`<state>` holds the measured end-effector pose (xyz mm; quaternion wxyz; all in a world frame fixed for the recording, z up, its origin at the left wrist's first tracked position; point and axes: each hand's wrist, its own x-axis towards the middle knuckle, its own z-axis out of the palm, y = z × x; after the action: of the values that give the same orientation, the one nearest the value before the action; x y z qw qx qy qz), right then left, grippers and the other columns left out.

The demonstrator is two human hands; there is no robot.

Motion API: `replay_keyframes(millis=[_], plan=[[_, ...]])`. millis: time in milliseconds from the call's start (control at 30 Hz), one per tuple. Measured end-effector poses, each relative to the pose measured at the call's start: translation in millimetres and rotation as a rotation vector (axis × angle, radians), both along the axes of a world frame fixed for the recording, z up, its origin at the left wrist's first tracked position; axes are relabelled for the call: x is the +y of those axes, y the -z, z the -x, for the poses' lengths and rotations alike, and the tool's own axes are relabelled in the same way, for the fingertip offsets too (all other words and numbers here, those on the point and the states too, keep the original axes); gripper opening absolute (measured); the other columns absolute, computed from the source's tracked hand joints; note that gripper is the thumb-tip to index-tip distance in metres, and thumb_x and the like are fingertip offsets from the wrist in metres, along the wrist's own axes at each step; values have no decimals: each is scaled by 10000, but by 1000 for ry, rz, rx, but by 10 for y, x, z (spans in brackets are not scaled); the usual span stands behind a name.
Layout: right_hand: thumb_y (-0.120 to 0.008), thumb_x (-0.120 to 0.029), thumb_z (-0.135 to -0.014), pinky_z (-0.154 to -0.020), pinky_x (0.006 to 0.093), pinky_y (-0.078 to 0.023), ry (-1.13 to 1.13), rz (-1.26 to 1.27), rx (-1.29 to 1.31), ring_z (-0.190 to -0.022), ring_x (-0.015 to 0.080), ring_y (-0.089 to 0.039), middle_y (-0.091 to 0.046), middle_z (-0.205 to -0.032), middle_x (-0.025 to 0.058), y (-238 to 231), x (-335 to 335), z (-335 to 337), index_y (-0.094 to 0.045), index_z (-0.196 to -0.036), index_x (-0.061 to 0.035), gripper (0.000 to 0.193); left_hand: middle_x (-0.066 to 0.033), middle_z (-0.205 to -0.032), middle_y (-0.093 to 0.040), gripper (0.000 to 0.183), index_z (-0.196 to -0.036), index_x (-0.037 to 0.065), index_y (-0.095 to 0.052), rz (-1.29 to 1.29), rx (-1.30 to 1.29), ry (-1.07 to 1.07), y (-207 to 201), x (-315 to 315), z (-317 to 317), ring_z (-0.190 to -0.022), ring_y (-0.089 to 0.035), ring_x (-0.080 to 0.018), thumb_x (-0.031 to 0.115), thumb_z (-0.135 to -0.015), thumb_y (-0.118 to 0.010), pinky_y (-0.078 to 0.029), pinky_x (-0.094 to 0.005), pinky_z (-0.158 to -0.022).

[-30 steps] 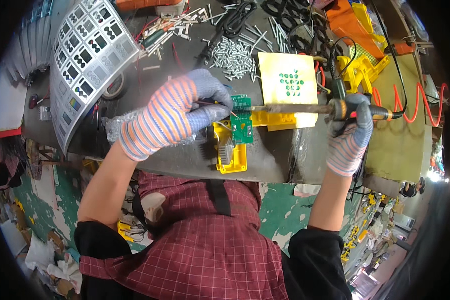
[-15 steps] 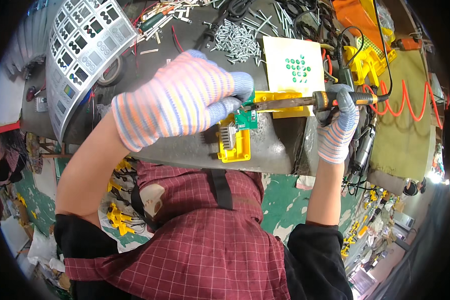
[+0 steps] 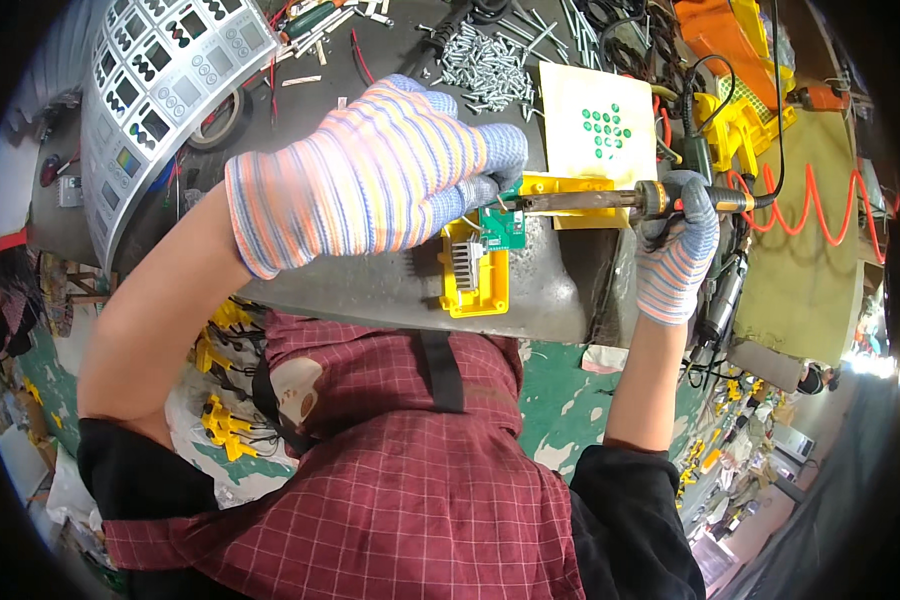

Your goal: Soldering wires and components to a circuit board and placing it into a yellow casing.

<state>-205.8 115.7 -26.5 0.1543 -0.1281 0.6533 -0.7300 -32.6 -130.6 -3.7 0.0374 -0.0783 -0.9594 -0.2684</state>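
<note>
Head view. Green circuit board [image 3: 503,228]: small, light, stiff, likely fragile; sits on yellow housing [image 3: 475,282] at tabletop [image 3: 370,285] edge; best held by its edges. Left hand [image 3: 370,180]: gloved fingertips pinch at board. Right hand [image 3: 677,245]: clenched around soldering iron [image 3: 610,202], tip on board.

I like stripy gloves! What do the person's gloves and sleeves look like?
Both hands wear knit gloves striped in pink, orange, white and blue, with grey-blue coated fingertips: the left glove and the right glove. The forearms are uncovered; black sleeves are pushed up near the elbows, beside a red checked apron.
</note>
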Motion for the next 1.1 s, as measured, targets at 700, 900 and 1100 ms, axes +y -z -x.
replay_keyframes(millis=[700,900,1100], plan=[[-706,-282,-873,-602,240,-512,42,-35,-49,-685,113,-617,-660,-858,19,-135,-114,-107,-648,-973,-93,222,-140,-710,-608,140,-990,134,-647,-135,-97,76,64,-135,125,-750,-608,-381,242,-911,-605,-452,-490,-734],[-677,-297,-894,-586,257,-503,62,-27,-46,-650,126,-600,-638,-805,23,-82,-49,-81,-639,-981,-93,225,-126,-813,-697,161,-1029,150,-681,-63,-172,74,24,-123,182,-779,-687,-333,214,-909,-595,-538,-431,-741],[-647,-326,-911,-562,259,-480,99,-23,-38,-609,129,-578,-623,-778,26,-43,-49,-97,-622,-977,-96,241,-111,-735,-643,170,-979,139,-677,99,-12,85,-23,-27,105,-753,-651,-348,209,-824,-673,-481,-463,-704]])
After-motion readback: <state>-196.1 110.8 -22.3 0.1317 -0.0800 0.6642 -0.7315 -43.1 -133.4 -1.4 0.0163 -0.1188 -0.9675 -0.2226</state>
